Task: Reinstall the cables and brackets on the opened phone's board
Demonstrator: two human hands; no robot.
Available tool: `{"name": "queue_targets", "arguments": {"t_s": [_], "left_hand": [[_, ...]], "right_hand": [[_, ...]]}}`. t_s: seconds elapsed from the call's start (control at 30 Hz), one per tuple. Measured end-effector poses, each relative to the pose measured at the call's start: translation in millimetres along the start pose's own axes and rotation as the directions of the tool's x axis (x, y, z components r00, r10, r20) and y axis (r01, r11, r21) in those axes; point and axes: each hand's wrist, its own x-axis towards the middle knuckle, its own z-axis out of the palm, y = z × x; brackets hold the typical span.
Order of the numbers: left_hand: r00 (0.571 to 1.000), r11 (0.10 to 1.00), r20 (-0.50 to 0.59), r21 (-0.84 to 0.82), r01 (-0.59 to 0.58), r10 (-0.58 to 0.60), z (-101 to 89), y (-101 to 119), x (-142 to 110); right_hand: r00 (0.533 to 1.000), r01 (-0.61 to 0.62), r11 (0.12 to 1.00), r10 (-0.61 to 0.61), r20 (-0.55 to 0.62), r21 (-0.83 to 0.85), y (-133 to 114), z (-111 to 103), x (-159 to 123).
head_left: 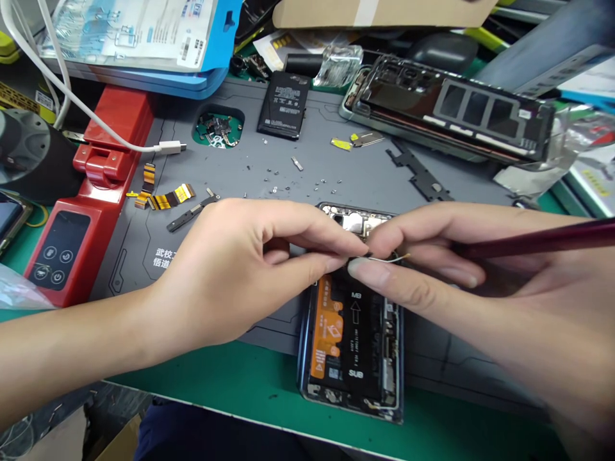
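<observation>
An opened phone (pixel 353 346) lies on the grey repair mat (pixel 269 173), its back off, showing an orange label and a black flex strip. My left hand (pixel 240 269) and my right hand (pixel 432 269) meet above its upper end. Both pinch a thin white wire (pixel 396 258) with a gold tip between thumb and forefinger. A dark red tool (pixel 542 238) also rests in my right hand, pointing out to the right.
A red device (pixel 91 198) with buttons stands at the left, a white cable plug (pixel 169 147) beside it. On the mat lie a loose battery (pixel 283 104), orange flex cables (pixel 163 195), small screws and brackets. Another dismantled phone (pixel 456 109) sits at the back right.
</observation>
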Motion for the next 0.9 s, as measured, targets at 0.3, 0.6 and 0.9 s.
{"name": "queue_targets", "arguments": {"t_s": [0.3, 0.6, 0.9], "left_hand": [[1.000, 0.998, 0.014, 0.055, 0.008, -0.008, -1.0, 2.5, 1.2], [1.000, 0.998, 0.010, 0.063, 0.005, -0.006, -0.2, 0.5, 1.8], [0.998, 0.998, 0.007, -0.021, 0.055, -0.055, 0.4, 1.9, 3.4]], "right_hand": [[0.998, -0.032, 0.990, 0.038, 0.041, -0.136, -10.8, -4.2, -12.2], [0.999, -0.042, 0.991, 0.045, 0.026, -0.125, -14.4, -3.2, -13.9], [0.998, -0.067, 0.997, 0.068, -0.008, 0.033, -4.3, -4.3, -0.3]]}}
